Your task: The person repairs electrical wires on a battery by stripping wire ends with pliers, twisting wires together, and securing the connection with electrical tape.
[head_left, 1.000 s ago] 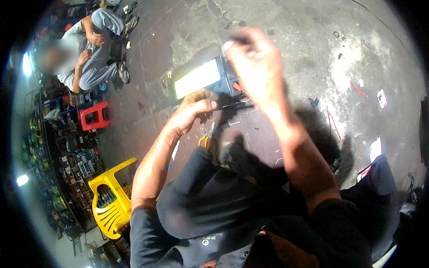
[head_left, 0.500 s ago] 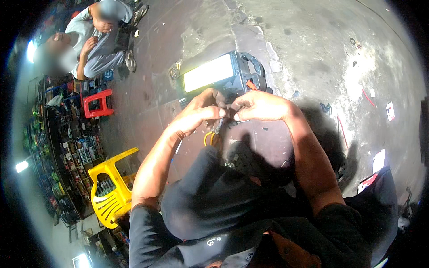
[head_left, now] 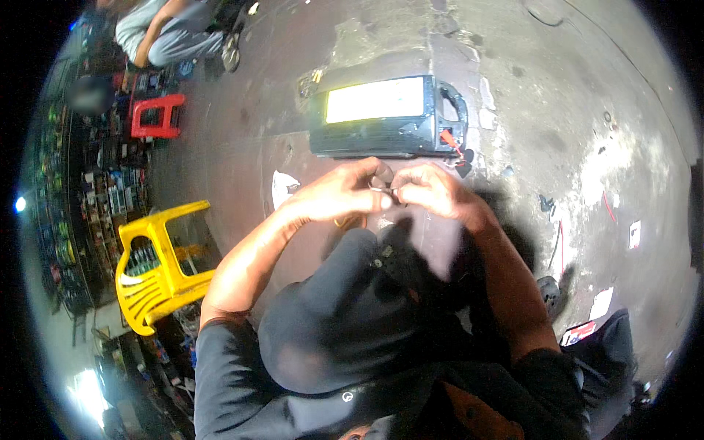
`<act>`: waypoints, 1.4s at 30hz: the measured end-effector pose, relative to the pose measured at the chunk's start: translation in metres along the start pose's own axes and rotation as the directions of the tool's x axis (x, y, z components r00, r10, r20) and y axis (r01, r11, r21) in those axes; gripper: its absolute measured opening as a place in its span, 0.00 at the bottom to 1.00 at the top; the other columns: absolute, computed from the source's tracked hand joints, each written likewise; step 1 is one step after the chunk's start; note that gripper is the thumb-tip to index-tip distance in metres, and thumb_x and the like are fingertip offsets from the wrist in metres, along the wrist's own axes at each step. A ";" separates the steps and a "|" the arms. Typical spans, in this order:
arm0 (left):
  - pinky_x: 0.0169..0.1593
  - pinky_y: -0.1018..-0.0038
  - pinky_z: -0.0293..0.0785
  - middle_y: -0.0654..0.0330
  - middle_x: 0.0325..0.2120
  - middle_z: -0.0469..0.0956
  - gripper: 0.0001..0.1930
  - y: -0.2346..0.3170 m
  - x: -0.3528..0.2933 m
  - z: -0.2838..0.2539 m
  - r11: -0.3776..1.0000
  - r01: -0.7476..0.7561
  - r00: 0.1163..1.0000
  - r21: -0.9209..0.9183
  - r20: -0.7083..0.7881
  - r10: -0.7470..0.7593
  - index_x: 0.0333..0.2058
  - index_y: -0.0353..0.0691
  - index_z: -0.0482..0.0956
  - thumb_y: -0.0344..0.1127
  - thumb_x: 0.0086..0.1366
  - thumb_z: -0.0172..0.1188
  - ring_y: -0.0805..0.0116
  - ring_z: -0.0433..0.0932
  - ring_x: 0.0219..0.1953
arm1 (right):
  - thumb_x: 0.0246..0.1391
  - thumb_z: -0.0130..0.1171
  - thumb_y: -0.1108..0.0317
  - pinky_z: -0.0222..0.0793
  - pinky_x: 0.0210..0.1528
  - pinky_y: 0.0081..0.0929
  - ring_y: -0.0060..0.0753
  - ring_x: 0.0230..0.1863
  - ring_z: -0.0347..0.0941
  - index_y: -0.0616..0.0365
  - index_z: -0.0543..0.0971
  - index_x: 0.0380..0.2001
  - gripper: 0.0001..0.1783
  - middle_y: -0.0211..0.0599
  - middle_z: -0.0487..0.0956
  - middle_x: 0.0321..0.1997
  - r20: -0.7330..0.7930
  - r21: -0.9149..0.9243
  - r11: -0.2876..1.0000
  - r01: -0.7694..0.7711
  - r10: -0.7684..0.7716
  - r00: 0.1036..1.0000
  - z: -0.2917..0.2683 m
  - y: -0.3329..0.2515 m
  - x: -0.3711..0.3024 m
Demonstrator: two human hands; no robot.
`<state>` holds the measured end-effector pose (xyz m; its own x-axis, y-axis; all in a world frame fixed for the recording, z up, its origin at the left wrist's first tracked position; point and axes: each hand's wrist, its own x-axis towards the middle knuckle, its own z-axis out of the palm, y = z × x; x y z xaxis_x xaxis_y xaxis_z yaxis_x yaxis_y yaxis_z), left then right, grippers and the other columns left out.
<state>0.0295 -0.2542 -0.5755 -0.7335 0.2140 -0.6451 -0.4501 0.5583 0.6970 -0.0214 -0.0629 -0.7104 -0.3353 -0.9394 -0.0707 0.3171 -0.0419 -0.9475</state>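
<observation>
My left hand [head_left: 348, 192] and my right hand [head_left: 434, 191] meet above the floor in front of my knees. Thumbs and fingers are pinched together on both, around a small dark piece too small and hidden to name. A yellow looped handle [head_left: 353, 221] shows just under my left hand; the rest of that tool is covered, and whether the hand grips it is unclear. Just beyond my hands lies a dark blue box [head_left: 367, 138] with a brightly lit pale panel and a carrying handle. An orange-red connector [head_left: 449, 139] with a lead rests at its right end.
A yellow plastic chair [head_left: 165, 268] stands at the left, with a red stool [head_left: 158, 117] farther off. Stocked shelves [head_left: 110, 191] line the left side. Another person [head_left: 172, 44] sits at the upper left. White paper [head_left: 283, 188] and red wire [head_left: 561, 249] lie on the floor.
The view has shifted, so the box now appears fully beyond my hands and the other person is partly cut off. My hands remain pinched together; the yellow handle is more covered.
</observation>
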 end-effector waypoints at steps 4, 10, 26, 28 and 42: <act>0.42 0.68 0.74 0.53 0.34 0.79 0.24 -0.028 -0.027 0.021 0.997 0.076 0.987 -0.019 -0.140 -0.078 0.45 0.34 0.74 0.47 0.57 0.66 0.68 0.77 0.36 | 0.56 0.52 0.63 0.69 0.47 0.33 0.36 0.42 0.77 0.63 0.78 0.41 0.16 0.46 0.81 0.37 -0.062 0.011 0.999 -0.053 0.053 0.997 0.038 0.014 0.005; 0.50 0.64 0.74 0.50 0.38 0.81 0.28 -0.114 -0.025 0.008 0.955 0.289 0.759 0.073 -0.625 -0.182 0.46 0.34 0.75 0.51 0.55 0.61 0.55 0.80 0.43 | 0.50 0.55 0.72 0.68 0.43 0.27 0.33 0.36 0.76 0.62 0.77 0.30 0.06 0.38 0.78 0.32 0.005 -0.010 0.967 0.253 -0.253 0.967 0.083 -0.054 0.003; 0.61 0.54 0.62 0.45 0.52 0.70 0.34 -0.229 -0.011 0.060 0.927 0.240 0.277 0.289 -0.936 0.220 0.55 0.35 0.68 0.42 0.52 0.70 0.44 0.67 0.57 | 0.57 0.55 0.59 0.71 0.46 0.35 0.39 0.42 0.74 0.63 0.77 0.41 0.18 0.44 0.76 0.38 -0.632 0.564 0.669 0.484 -0.027 0.774 -0.010 -0.042 0.009; 0.60 0.52 0.63 0.46 0.52 0.70 0.34 -0.167 0.005 0.066 0.909 -0.123 0.251 0.397 -0.874 0.416 0.53 0.35 0.70 0.40 0.48 0.72 0.43 0.67 0.56 | 0.56 0.56 0.57 0.72 0.48 0.37 0.43 0.48 0.73 0.65 0.76 0.46 0.23 0.46 0.76 0.44 -0.626 0.548 0.714 0.436 0.004 0.780 -0.007 -0.038 0.006; 0.54 0.68 0.70 0.54 0.45 0.76 0.27 -0.067 0.060 0.115 0.613 -0.699 0.608 -0.368 -0.757 0.240 0.52 0.37 0.72 0.26 0.51 0.65 0.62 0.75 0.47 | 0.64 0.47 0.55 0.58 0.62 0.26 0.28 0.57 0.67 0.65 0.63 0.64 0.32 0.38 0.72 0.56 -0.554 0.615 0.767 0.182 0.256 0.792 0.059 -0.026 0.002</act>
<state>0.0740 -0.1865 -0.6968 -0.9395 -0.3425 0.0119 0.0498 -0.1018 0.9936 0.0222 -0.0840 -0.6672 -0.6757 -0.5669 -0.4712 0.7279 -0.4123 -0.5478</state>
